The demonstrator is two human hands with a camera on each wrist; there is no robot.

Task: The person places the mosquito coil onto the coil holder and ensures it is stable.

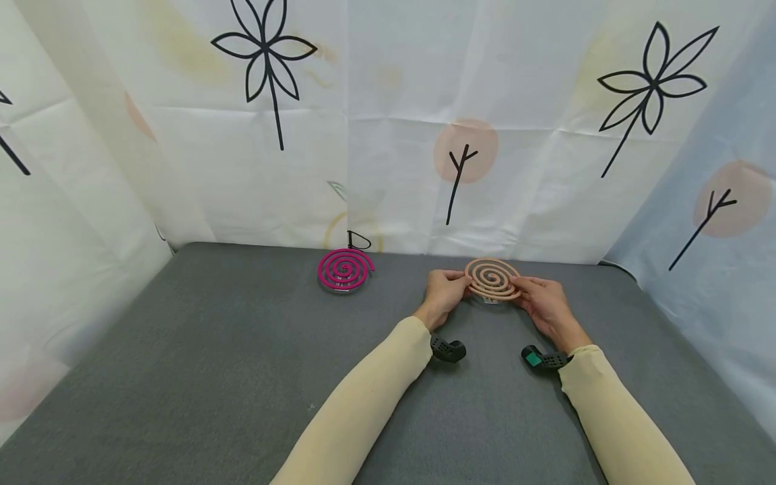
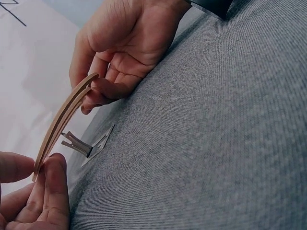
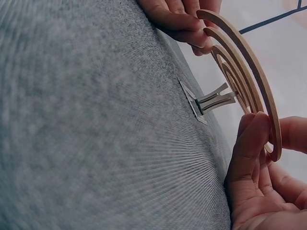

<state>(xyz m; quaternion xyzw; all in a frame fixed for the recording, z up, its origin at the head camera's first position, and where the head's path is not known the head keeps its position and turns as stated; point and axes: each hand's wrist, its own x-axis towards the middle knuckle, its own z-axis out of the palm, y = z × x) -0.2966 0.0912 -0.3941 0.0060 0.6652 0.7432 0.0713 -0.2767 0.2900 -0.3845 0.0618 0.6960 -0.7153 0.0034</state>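
A tan mosquito coil (image 1: 492, 279) is pinched at its left rim by my left hand (image 1: 444, 296) and at its right rim by my right hand (image 1: 547, 308). In the right wrist view the coil (image 3: 259, 72) is seen from the side, above the table cloth. Beneath its middle stands a small metal coil stand (image 3: 216, 99) with upright prongs on a flat base. The prong tips come close to the coil's centre; whether they touch I cannot tell. The stand (image 2: 79, 145) also shows in the left wrist view, between both hands.
Further left, a magenta mosquito coil (image 1: 344, 269) sits on a similar stand near the back edge. Grey cloth (image 1: 200, 377) covers the table. White printed curtains (image 1: 388, 81) hang close behind and at both sides.
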